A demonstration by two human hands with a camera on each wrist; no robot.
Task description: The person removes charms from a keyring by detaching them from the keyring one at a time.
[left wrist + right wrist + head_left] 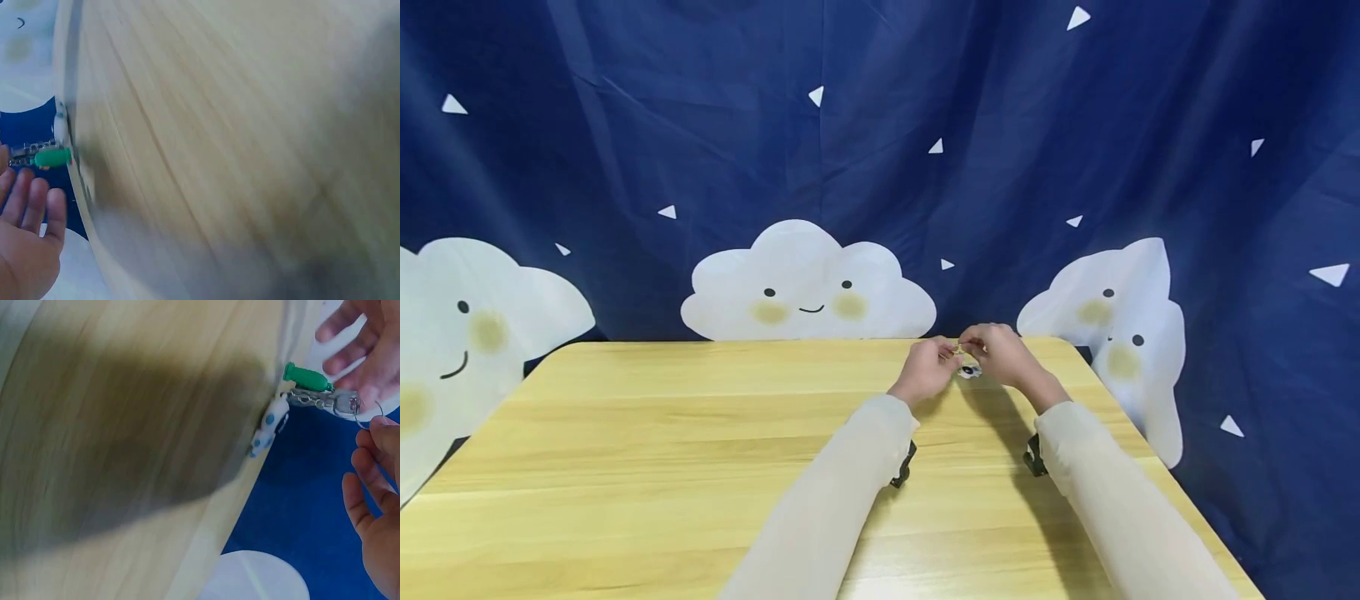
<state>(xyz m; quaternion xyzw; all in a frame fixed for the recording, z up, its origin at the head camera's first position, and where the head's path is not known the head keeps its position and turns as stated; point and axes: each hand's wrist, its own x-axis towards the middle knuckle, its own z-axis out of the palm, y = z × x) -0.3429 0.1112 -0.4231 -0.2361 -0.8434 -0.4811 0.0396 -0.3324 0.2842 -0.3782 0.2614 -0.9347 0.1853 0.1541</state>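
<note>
Left of the scene, a white smiling cloud print (pixel 497 308) shows on the dark blue curtain (pixel 737 125); the yellow wood-grain surface (pixel 662 467) spreads in front of it. The left hand (pixel 922 371), right of centre near the surface's far edge, has thumb and fingertips on the grey fitting of a silver-chained metal keychain (pixel 304 399), its other fingers loosely extended. The keychain is between the hands, at their fingertips. Its green bottle-shaped charm (pixel 306 378) and white, blue-spotted charm (pixel 270 427) hang off the chain; contact with the surface cannot be told. Rightmost, the right hand (pixel 1002 354) pinches the thin silver ring (pixel 382 410), remaining fingers part-bent.
</note>
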